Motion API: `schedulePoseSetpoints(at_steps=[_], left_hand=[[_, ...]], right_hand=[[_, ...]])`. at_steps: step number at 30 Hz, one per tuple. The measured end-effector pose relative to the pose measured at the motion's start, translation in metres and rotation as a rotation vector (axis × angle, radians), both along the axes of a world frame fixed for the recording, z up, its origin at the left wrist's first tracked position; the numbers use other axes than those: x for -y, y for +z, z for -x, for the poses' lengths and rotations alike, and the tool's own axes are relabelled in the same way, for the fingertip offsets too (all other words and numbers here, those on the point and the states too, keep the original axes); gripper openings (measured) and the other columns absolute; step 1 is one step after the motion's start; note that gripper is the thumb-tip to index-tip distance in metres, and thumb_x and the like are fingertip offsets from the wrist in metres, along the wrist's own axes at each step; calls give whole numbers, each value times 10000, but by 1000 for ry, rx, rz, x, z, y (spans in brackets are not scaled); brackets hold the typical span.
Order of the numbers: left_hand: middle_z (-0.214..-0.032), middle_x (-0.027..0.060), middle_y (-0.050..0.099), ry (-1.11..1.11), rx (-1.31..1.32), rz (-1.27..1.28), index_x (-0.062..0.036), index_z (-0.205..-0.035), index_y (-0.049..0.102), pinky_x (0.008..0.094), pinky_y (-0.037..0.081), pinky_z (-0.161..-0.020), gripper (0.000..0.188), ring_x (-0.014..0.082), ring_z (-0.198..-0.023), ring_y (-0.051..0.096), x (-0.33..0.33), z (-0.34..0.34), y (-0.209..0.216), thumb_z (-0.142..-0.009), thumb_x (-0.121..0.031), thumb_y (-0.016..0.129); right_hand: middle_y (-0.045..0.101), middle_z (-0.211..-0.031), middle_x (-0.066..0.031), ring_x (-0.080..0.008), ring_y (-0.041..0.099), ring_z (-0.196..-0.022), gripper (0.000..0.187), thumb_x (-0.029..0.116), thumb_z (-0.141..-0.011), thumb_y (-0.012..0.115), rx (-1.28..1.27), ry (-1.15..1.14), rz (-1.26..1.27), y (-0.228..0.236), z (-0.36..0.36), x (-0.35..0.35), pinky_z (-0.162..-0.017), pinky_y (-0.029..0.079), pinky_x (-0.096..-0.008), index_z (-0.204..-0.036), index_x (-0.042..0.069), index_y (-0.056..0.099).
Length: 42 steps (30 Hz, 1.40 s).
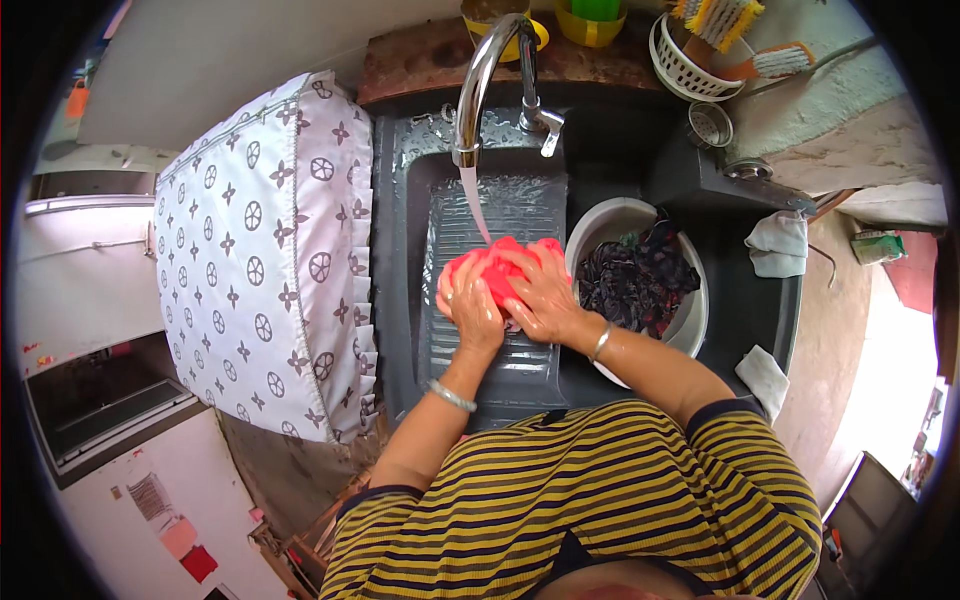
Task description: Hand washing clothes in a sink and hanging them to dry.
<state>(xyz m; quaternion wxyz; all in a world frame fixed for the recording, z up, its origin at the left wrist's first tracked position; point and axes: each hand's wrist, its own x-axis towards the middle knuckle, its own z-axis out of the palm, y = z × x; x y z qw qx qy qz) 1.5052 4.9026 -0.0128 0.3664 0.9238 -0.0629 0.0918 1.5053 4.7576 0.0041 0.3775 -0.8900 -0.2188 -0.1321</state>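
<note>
Both my hands clasp a wet, bunched-up bright red-pink cloth [503,272] over the ribbed washboard part [462,215] of a dark grey sink. My left hand [472,300] grips its left side, and my right hand [540,295] wraps round the right side with the fingers pressed into the folds. Water streams from the curved chrome faucet [490,80] and lands just at the cloth's far edge. To the right of my right hand stands a white basin [597,222] holding dark patterned wet clothing [640,270].
A white patterned fabric cover [240,250] drapes over something at the left. Behind the sink, a brown ledge [410,65] carries yellow containers [590,25]. A white basket [690,75] with brushes stands at the back right. Pale cloths [778,245] lie along the sink's right edge.
</note>
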Motion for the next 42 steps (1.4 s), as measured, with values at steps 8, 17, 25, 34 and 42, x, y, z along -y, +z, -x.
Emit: schedulePoseSetpoints(at_steps=[8,17,25,34,42], left_hand=[[-926,57,593,-52,65,-107,-100,-880,621,457,289,-851,235,288,-977,489,3,-21,-13,-819,-239,441],[-845,125,613,-120,-186,-281,-76,-791,628,454,377,-702,255,349,-827,545,1,-78,-1,-826,-232,430],[-830,200,621,38,44,177,-40,-852,653,459,438,-764,217,382,-816,573,-8,-109,5,-846,-189,496],[-927,169,599,21,38,-17,-30,-932,613,467,403,-813,256,361,-886,543,-26,-52,-23,-853,-235,481],[-879,170,636,154,-90,-430,-67,-852,660,478,432,-692,257,364,-792,584,-4,-74,-19,-801,-281,527]], right_hand=[[524,-1060,-140,-330,478,-949,274,228,-709,577,-7,48,70,-27,-19,1,-807,351,-468,-879,14,578],[591,-852,-140,-311,585,-815,217,257,-745,537,-302,42,191,-31,-71,-2,-713,438,-444,-812,61,602],[645,-858,-163,-337,614,-854,394,411,-809,511,-371,-10,-261,-20,-127,-1,-755,469,-425,-867,42,637],[594,-1032,-202,-377,516,-1042,323,341,-777,561,-311,-53,36,-11,-59,-25,-865,405,-446,-923,63,635],[570,-797,-131,-330,531,-857,278,310,-765,533,-175,-98,217,-32,-79,-21,-773,384,-462,-832,53,615]])
